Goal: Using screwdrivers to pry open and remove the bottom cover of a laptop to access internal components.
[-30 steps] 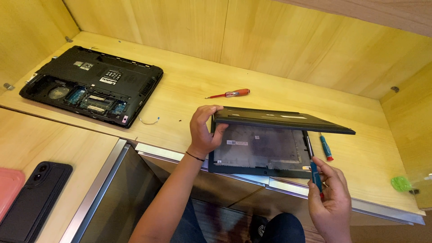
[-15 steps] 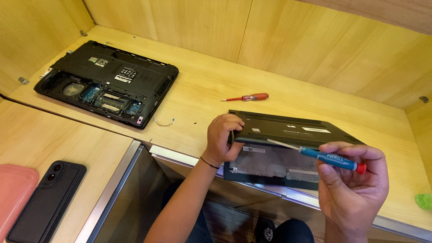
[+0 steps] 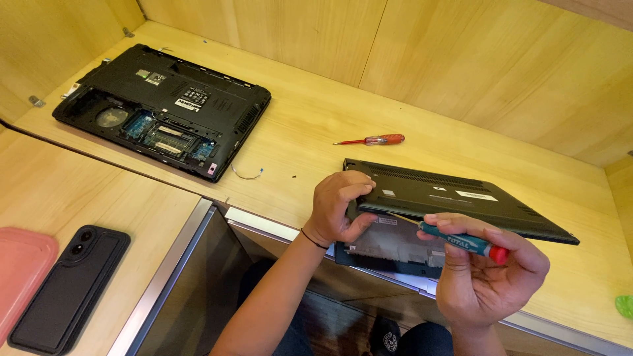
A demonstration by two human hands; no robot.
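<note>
While the left hand (image 3: pixel 339 206) clamps its grip on the near left corner of a black cover panel (image 3: pixel 455 201), thumb under the edge and fingers over the top, the panel stands lifted and tilted above the dark laptop base (image 3: pixel 389 247) that lies at the front edge of the wooden desk (image 3: pixel 303 125). The right hand (image 3: pixel 488 277) has its grip closed around a teal-handled screwdriver (image 3: pixel 461 240) with a red end cap, whose thin shaft points left into the gap between panel and base, close to the left thumb. Behind the panel, toward the back edge of the desk, lies a red-handled screwdriver (image 3: pixel 372 140). At the left back corner rests a second black laptop (image 3: pixel 165 109), underside up, with its compartments uncovered. On the lower desk at the left lies a black phone (image 3: pixel 69 287) beside a pink object (image 3: pixel 16 267).
</note>
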